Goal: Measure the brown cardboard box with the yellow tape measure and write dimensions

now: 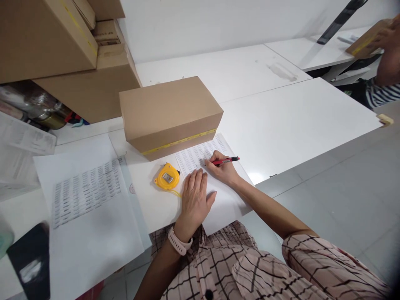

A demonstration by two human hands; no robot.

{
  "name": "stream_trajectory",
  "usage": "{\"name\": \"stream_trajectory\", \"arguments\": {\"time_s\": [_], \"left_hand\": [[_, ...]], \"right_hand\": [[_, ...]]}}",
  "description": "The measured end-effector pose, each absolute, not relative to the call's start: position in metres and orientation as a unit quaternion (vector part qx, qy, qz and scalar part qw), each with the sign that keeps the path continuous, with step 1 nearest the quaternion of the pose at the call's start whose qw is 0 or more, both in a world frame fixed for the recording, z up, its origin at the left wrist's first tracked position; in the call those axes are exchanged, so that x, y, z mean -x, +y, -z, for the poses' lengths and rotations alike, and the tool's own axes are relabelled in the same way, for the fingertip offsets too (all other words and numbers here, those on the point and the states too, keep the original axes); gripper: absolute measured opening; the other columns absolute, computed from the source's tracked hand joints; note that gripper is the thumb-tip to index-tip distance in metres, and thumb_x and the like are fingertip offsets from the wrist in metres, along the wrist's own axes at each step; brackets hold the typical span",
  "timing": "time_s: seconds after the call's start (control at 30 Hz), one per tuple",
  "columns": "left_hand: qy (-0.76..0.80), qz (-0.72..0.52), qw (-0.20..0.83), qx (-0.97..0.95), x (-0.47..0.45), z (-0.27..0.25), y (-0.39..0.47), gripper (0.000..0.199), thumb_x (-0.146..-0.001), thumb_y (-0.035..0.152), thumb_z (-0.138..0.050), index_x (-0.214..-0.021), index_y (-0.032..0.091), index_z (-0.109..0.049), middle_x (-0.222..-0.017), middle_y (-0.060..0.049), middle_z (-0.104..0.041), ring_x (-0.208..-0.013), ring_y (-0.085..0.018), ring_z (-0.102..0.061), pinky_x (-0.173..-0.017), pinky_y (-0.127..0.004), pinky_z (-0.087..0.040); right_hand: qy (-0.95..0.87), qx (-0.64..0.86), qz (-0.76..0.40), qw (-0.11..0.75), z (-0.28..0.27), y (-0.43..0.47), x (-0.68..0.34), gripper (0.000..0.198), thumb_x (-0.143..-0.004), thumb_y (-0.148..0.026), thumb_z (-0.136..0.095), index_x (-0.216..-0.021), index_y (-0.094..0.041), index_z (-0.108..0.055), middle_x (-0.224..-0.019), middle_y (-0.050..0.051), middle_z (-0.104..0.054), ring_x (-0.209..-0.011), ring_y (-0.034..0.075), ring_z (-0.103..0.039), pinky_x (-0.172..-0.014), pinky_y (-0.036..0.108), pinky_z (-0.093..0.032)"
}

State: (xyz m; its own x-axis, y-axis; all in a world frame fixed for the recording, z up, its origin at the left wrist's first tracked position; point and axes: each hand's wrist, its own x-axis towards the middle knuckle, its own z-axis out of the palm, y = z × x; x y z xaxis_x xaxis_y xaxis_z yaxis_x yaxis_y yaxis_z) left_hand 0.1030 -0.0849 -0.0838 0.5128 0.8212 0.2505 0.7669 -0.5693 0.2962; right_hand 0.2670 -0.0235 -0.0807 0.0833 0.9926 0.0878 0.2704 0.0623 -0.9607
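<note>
Fingers of the right hand [224, 168]: clamped on a red pen [226, 161], whose writing end is low over the printed sheet [203, 154]. Whether the tip touches the paper is too small to tell. Fingers of the left hand [194, 199]: lying flat, side by side, thumb spread, across the sheet's left edge; they grip nothing. The sheet lies beneath both hands, its near end hanging past the edge of the tabletop [158, 210].

Risks, as judged:

1. Sheet slip. Only the left hand's flat pressure visibly steadies the paper; should it lift, a pen stroke could drag the sheet. The overhang could also be caught by the body and creased.

2. Wrong entry. The print is small and dense, and the right fingers cover part of it; a mark could land on the wrong line.

3. Obstruction. A cardboard box [171, 112] stands just beyond the fingers, hiding the sheet's far left corner; whether it rests on the paper cannot be told.

4. Snag. A tape measure [168, 177] lies just left of the left fingers, its strap running toward that hand; a sideways shift could knock it.
</note>
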Motion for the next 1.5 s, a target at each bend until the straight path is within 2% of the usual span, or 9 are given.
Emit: {"name": "stream_trajectory", "arguments": {"time_s": [1.5], "left_hand": [[0.457,-0.193,0.081,-0.865,-0.1029,0.0843,-0.0852,0.054,-0.098,0.038,-0.056,-0.141,0.005,-0.050,-0.150,-0.022,-0.052,-0.142,-0.036,-0.045,-0.119,-0.054,-0.038]], "right_hand": [[-0.539,0.571,-0.378,0.491,0.0805,-0.0219,-0.2683,0.028,-0.081,-0.029,-0.066,-0.064,-0.023,-0.043,-0.060,-0.006,-0.040,-0.058,0.011,-0.035,-0.056,0.028,-0.029]]}}
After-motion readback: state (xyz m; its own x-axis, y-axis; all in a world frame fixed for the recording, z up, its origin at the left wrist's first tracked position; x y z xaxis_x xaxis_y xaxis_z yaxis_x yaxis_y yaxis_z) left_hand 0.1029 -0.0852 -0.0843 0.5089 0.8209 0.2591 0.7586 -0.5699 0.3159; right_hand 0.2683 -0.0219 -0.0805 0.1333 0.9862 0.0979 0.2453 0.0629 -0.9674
